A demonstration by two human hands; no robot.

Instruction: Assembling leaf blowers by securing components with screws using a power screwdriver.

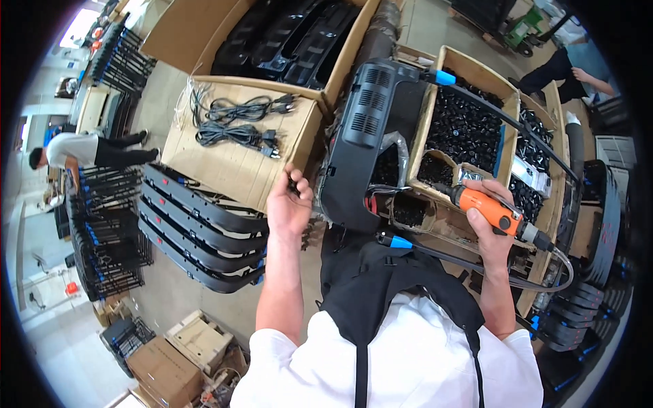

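Observation:
My right hand [491, 221] is wrapped round an orange air screwdriver [484, 206], its tip pointing left over a wooden bin [445, 61] of small black plastic parts [462, 129]. A hose curves away from the tool's rear. Raised beside the cardboard box, my left hand [290, 202] has its fingers curled on something small and dark, too hidden to name. Between my hands lies a black moulded housing [367, 115] with vent slots. A black tube frame with blue end caps [401, 241] runs along and across the bins.
Coiled black power cords [238, 119] lie on a cardboard box [204, 160]. Behind it, an open carton [272, 87] holds black mouldings. Stacked curved black panels [204, 228] stand at left. One person [81, 149] bends over racks at left; another [578, 71] is at far right.

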